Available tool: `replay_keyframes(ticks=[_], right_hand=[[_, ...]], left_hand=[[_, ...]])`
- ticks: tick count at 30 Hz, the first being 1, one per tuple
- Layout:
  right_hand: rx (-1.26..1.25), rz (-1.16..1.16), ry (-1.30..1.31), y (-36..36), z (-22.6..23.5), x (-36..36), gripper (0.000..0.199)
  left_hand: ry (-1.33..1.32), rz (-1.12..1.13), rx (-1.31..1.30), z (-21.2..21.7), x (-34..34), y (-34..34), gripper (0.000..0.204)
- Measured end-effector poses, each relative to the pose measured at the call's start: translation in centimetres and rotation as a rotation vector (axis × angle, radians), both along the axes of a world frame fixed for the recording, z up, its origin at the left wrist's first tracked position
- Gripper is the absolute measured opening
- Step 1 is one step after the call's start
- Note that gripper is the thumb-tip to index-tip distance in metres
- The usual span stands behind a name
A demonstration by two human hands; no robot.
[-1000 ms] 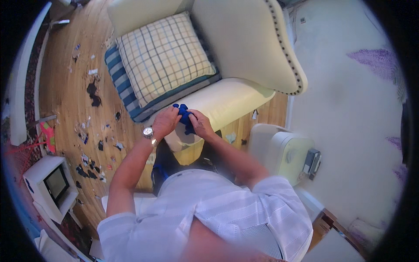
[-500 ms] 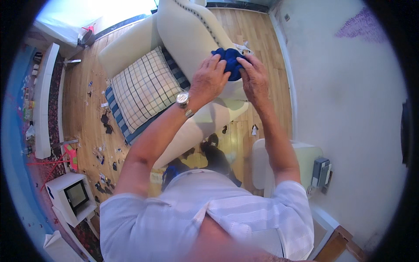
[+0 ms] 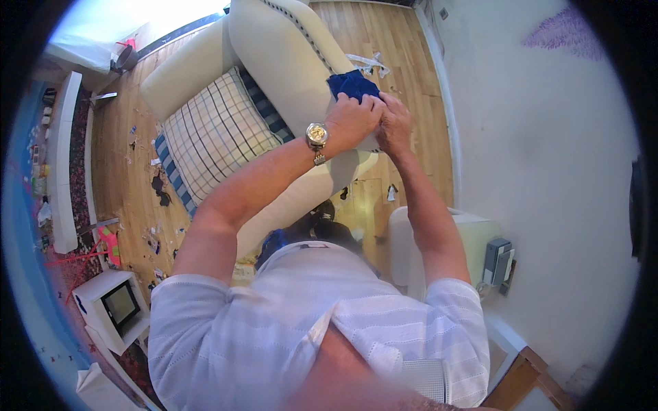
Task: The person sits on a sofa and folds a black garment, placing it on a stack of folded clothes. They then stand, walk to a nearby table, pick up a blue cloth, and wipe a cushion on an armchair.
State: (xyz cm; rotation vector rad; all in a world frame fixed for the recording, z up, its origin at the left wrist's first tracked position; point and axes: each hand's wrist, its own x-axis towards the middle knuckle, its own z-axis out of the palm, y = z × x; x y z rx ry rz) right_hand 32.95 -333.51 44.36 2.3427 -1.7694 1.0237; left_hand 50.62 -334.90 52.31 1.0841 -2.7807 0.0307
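Observation:
A crumpled dark blue cloth (image 3: 354,83) is between my hands, over the far right arm of a cream sofa (image 3: 277,58). My left hand (image 3: 354,120) is closed on its near edge, fingers curled in, with a metal watch on the wrist. Right beside it, touching the left fingers, my right hand (image 3: 395,125) is closed at the cloth's right corner; its fingertips are partly hidden. A plaid cushion (image 3: 216,133) lies on the sofa seat, over a blue striped one.
White strips (image 3: 370,64) lie on the wooden floor beyond the sofa arm. Dark scraps (image 3: 160,189) are scattered to the left, near a long white shelf (image 3: 66,164). A white rounded piece of furniture (image 3: 403,240) stands by my right arm, against the wall.
My hands have drawn together at the cloth's near edge, the left moving right and slightly down. The cloth, bunched before, now spreads flatter beyond my fingers. The view has shifted a little.

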Motion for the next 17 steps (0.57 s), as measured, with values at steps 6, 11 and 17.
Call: replay_keyframes(ticks=[6, 11, 17], right_hand=[[0.529, 0.044, -0.624, -1.1, 0.0, -2.6, 0.069], [0.708, 0.162, -0.603, -2.8, 9.2, -5.1, 0.07], [0.806, 0.659, -0.489, -2.2, 19.3, -2.8, 0.059]], left_hand=[[0.16, -0.282, 0.029, 2.3, 0.5, -0.7, 0.012], [-0.102, -0.393, 0.155, 5.9, -0.8, -0.4, 0.007], [0.416, -0.188, 0.473, 1.2, -4.9, -2.0, 0.021]])
